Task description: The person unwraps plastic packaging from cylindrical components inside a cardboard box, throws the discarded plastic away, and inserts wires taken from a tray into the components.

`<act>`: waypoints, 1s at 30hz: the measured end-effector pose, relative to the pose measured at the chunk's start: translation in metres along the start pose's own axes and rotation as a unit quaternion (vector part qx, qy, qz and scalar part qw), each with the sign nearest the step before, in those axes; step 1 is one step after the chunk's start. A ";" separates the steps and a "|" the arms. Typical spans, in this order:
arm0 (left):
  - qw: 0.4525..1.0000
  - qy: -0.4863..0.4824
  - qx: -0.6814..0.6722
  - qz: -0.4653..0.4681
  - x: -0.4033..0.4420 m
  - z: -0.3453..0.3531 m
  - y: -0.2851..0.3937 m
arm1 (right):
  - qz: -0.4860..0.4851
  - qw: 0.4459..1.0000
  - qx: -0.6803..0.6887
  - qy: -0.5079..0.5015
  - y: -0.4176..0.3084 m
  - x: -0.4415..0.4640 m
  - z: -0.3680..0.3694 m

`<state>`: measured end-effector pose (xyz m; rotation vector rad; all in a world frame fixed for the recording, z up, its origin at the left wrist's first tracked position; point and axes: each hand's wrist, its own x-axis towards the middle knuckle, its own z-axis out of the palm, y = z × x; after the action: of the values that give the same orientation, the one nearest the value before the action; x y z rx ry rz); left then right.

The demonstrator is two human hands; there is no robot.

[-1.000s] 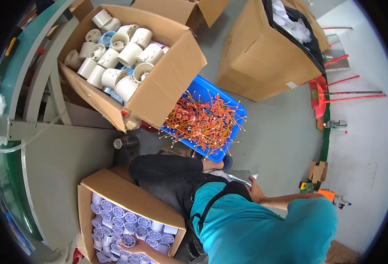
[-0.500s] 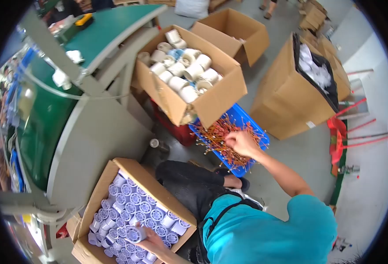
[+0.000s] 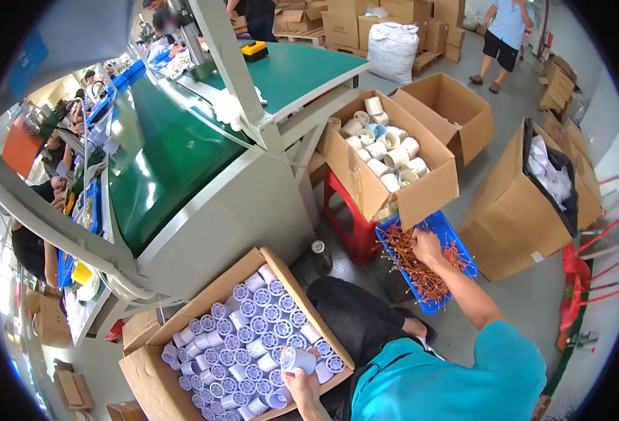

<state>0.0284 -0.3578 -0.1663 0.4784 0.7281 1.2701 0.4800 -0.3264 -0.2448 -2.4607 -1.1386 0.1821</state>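
Observation:
My left hand (image 3: 304, 390) grips a lilac plastic cup-shaped part (image 3: 298, 361), held tilted above a cardboard box (image 3: 148, 375). That box is filled with many lilac parts (image 3: 259, 323) of the same kind, several with their ribbed round ends facing up. My right hand (image 3: 426, 247) is down in a blue plastic bin (image 3: 469, 263), fingers curled together among short orange-red wires (image 3: 414, 265) with pale ends. Whatever its fingertips hold is hidden.
An open carton of white cup-shaped parts (image 3: 393, 151) stands on a red stool (image 3: 348, 228) behind the bin. A green conveyor (image 3: 176, 172) runs at left. An open carton (image 3: 449, 105) and a lined waste carton (image 3: 509, 210) stand further right. A person (image 3: 502, 38) stands at the back.
My view has swung left and up, so things sit lower and further right. My left hand has raised the lilac part and turned it sideways. My right hand stays in the wires.

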 end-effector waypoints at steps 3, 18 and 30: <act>0.998 -0.033 0.036 0.025 0.007 -0.016 -0.007 | -0.031 0.999 -0.015 0.042 0.001 -0.006 -0.003; 0.999 0.040 0.032 0.014 0.012 -0.002 0.005 | -0.043 0.971 0.072 0.223 -0.031 -0.009 -0.066; 0.987 -0.090 0.129 -0.024 0.016 0.021 0.002 | -0.085 0.971 0.145 0.168 -0.088 -0.070 -0.103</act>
<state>0.0444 -0.3408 -0.1542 0.7727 0.7493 1.0756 0.4023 -0.3611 -0.1182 -2.0303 -1.0804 -0.1100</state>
